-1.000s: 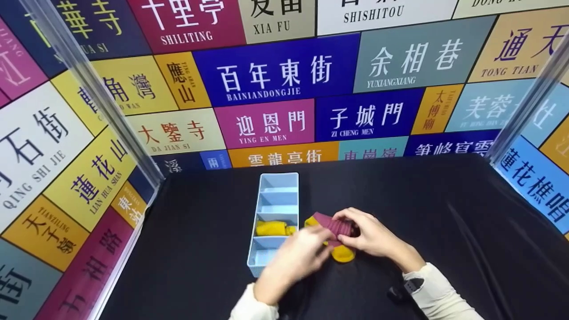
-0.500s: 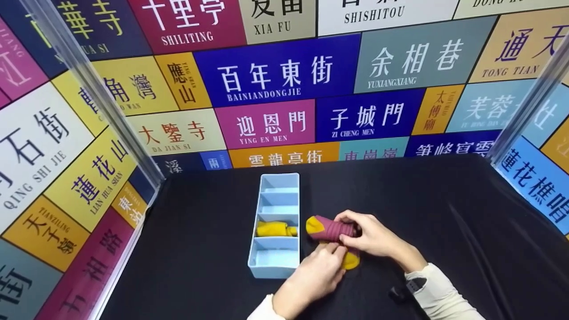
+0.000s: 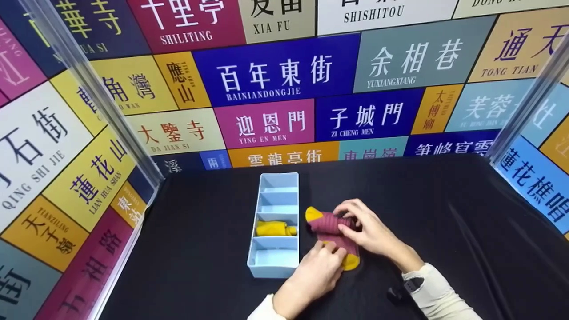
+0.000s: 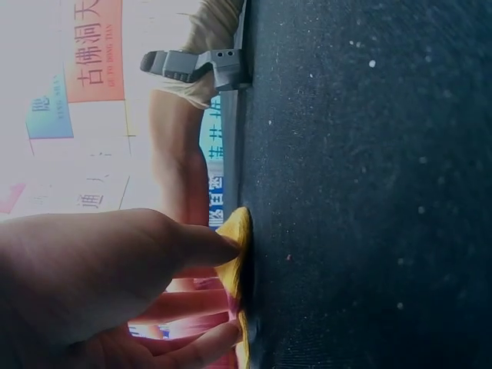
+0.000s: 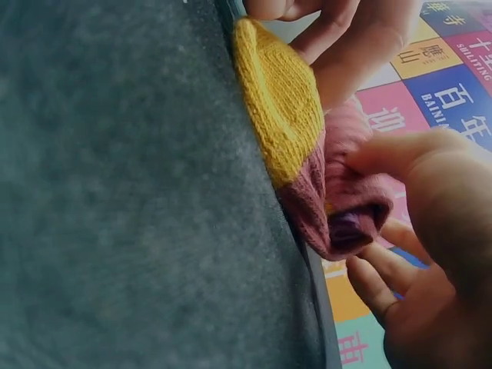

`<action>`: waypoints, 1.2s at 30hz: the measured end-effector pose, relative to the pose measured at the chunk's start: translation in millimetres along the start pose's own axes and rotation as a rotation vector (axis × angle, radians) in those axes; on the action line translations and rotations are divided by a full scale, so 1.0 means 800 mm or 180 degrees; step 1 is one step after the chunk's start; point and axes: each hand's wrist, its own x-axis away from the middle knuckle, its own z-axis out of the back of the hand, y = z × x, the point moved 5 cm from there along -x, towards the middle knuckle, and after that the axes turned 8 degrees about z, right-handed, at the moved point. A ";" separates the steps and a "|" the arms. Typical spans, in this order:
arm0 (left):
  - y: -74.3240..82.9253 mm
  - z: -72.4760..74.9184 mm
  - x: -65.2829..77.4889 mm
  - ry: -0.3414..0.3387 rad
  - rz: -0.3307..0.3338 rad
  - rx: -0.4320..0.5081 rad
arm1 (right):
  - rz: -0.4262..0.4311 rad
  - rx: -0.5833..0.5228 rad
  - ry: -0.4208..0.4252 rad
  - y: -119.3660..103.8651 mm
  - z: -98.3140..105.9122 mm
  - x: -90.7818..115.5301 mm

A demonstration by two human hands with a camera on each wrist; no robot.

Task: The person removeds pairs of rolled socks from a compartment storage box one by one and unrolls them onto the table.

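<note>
A maroon sock with yellow toe and heel (image 3: 340, 242) lies on the black cloth, partly rolled up, with its roll toward the far side. My right hand (image 3: 373, 231) holds the ribbed roll from the right, thumb in front and fingers behind. Seen from the right wrist, the roll's open end (image 5: 357, 227) faces the camera beside the flat yellow part (image 5: 280, 100). My left hand (image 3: 313, 271) pinches the near part of the sock with bent fingers. In the left wrist view its thumb (image 4: 207, 246) presses a yellow edge against the cloth.
Left of the sock stands a light blue divided box (image 3: 273, 272). One of its compartments holds a rolled yellow bundle (image 3: 271, 229). Sign-printed panels (image 3: 275, 80) rise behind and beside the black-covered table (image 3: 200, 249).
My left hand has moved from the roll down to the sock's near part. The roll has shifted slightly away, and more flat maroon fabric shows between the hands.
</note>
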 end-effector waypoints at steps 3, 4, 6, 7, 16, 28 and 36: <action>0.000 0.000 0.000 0.0068 -0.0008 -0.0016 | 0.0076 0.0109 0.0046 -0.002 0.002 -0.001; 0.000 0.000 0.000 0.0076 -0.0003 -0.0008 | 0.0075 0.0146 0.0045 -0.002 0.002 -0.001; 0.000 0.000 0.000 0.0073 0.0015 0.0031 | 0.0023 0.0228 0.0041 -0.001 0.003 -0.001; 0.000 0.000 0.000 0.0065 0.0033 0.0057 | -0.0017 0.0285 0.0037 -0.001 0.003 -0.001; -0.004 0.001 -0.001 -0.0011 0.0111 0.0199 | -0.0149 0.0495 -0.0002 0.001 0.001 -0.007; 0.006 -0.008 0.002 0.0059 0.0294 -0.0065 | -0.0348 0.0725 -0.0047 0.009 0.003 -0.011; 0.009 -0.014 0.003 0.0096 0.0349 -0.0179 | -0.0385 0.0754 -0.0114 0.013 0.006 -0.017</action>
